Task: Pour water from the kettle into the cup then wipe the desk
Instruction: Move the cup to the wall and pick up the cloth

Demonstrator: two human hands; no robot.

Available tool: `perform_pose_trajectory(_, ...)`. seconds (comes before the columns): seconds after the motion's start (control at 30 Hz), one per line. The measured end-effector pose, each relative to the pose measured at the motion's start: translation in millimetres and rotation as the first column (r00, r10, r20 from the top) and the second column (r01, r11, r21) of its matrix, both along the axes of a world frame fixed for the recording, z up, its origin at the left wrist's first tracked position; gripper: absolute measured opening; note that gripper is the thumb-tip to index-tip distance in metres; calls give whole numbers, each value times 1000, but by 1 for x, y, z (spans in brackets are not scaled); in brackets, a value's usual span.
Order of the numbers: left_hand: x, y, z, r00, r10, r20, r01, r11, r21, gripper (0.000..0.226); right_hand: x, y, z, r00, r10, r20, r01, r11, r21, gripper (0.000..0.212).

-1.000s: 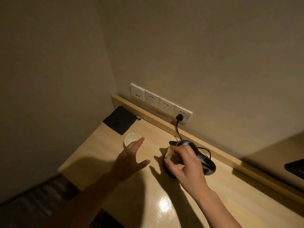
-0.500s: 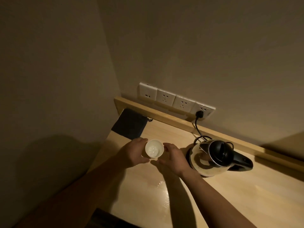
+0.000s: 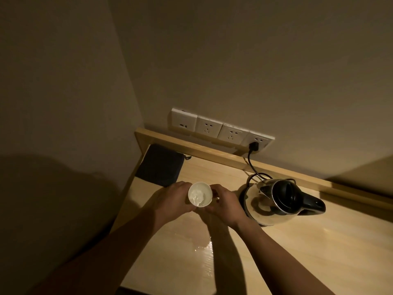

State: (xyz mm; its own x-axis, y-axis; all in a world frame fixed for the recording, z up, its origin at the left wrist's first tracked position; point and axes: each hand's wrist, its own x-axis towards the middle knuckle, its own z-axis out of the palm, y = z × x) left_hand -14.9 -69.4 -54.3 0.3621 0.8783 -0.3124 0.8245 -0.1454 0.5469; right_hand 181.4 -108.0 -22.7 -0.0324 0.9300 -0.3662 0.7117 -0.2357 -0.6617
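Both hands cup a small white cup (image 3: 200, 194) from either side: the left hand (image 3: 170, 200) on its left wall, the right hand (image 3: 223, 204) on its right. The cup holds something pale. To the right, a steel kettle (image 3: 276, 202) with a black lid stands on the wooden desk (image 3: 319, 252), its cord (image 3: 252, 165) plugged into the wall sockets (image 3: 221, 129). A dark cloth (image 3: 160, 165) lies in the desk's far left corner.

A dim room corner, most like a hotel or dormitory room: a pale wooden desk (image 3: 265, 262) fitted into bare plaster walls, a row of four wall sockets (image 3: 221, 129) at 12 o'clock, and an electric kettle (image 3: 276, 201) plugged in at 2 o'clock
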Motion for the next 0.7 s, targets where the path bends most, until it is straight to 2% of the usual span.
perform_pose_trajectory(0.33,16,64,24,994,-25,106,26,1000,-3,64,14,57,15,999,-36,31,36,999,15,64)
perform_pose_trajectory(0.7,18,110,8,990,-23,141,22,1000,8,63,6,103,4,997,-72,27,71,997,23,70)
